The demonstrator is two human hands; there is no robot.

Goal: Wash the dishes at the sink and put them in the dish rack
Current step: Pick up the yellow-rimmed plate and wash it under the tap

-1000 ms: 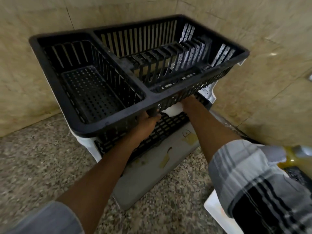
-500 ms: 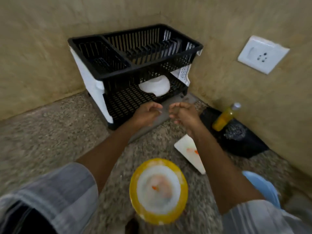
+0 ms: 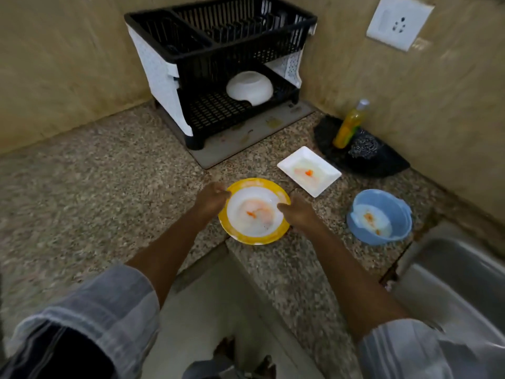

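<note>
A dirty yellow-rimmed plate (image 3: 254, 212) with orange smears lies on the speckled counter in front of me. My left hand (image 3: 211, 196) holds its left rim and my right hand (image 3: 296, 212) holds its right rim, thumb over the edge. Behind it, the black two-tier dish rack (image 3: 196, 58) stands in the corner with a white bowl (image 3: 250, 90) upside down on its lower tier. A soiled white square plate (image 3: 308, 170) and a soiled blue bowl (image 3: 379, 217) sit to the right. The steel sink (image 3: 451, 283) is at the lower right.
A yellow soap bottle (image 3: 348, 125) and a steel scrubber (image 3: 363, 146) rest on a black tray (image 3: 382, 165) by the right wall. A grey drip tray (image 3: 246, 135) lies under the rack. A wall socket (image 3: 399, 23) is at the upper right.
My hands left the white bowl in the rack's lower tier, drew back toward me and closed on the yellow plate. My view pulled back from the rack.
</note>
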